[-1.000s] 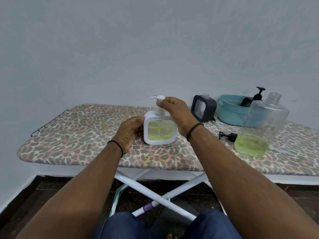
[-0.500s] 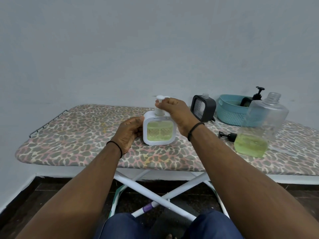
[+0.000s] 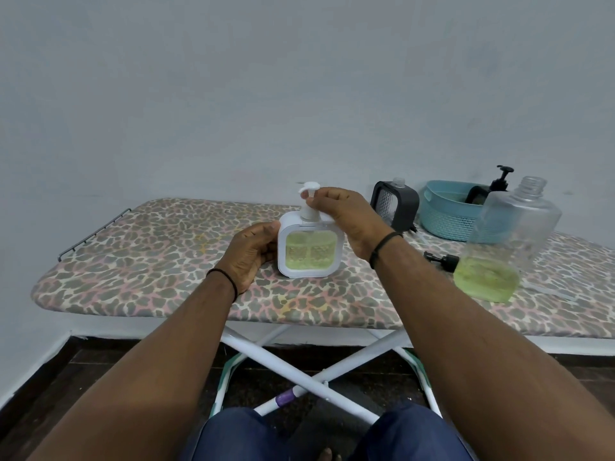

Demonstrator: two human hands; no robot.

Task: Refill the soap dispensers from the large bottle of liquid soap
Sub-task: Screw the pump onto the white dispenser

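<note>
A white square soap dispenser (image 3: 309, 252) with green soap inside stands on the leopard-print ironing board (image 3: 149, 261). My left hand (image 3: 251, 254) grips its left side. My right hand (image 3: 346, 214) pinches the white pump head (image 3: 307, 191) at the top. To the right stands the large clear bottle (image 3: 502, 247), uncapped, with green soap in its lower part. A black dispenser (image 3: 394, 202) without a pump stands behind my right hand.
A teal basket (image 3: 442, 211) at the back right holds another black dispenser with its pump (image 3: 499, 181). A loose black pump (image 3: 441, 261) lies on the board beside the large bottle. The wall is close behind; the board's white legs cross below.
My right hand has stayed on the pump head while the pump's spout turned slightly; the dispenser and my left hand have stayed in place.
</note>
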